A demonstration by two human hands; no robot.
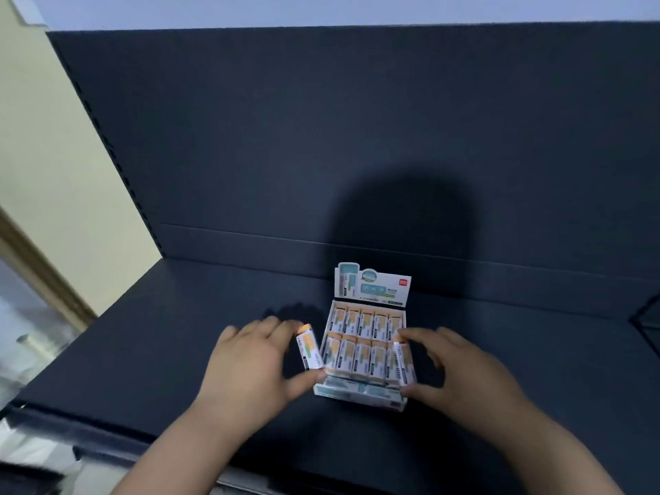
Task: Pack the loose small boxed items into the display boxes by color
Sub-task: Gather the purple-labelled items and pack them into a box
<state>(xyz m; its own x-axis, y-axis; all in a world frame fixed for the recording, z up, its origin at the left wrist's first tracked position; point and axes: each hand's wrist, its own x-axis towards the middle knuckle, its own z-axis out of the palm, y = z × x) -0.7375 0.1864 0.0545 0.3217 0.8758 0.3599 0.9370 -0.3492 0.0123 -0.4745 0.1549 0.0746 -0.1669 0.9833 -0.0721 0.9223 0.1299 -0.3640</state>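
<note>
- My left hand pinches an orange box between thumb and fingertips, just left of the display box and clear of its wall.
- My right hand curls round the end box at the right of the front row, thumb at its near end and fingers at its far end. It looks a touch tilted; I reckon I'm seating it.
- The display box sits on the dark shelf with its header card standing up at the back.
- Inside are two rows of orange-fronted boxes, five at the back and about five in front, counting the one under my right fingers.
- Step in hand: topping up the orange set, nearly done by the look of it.
- Next: press the end box level, then find room for the left one. I can't spot a free slot.
</note>
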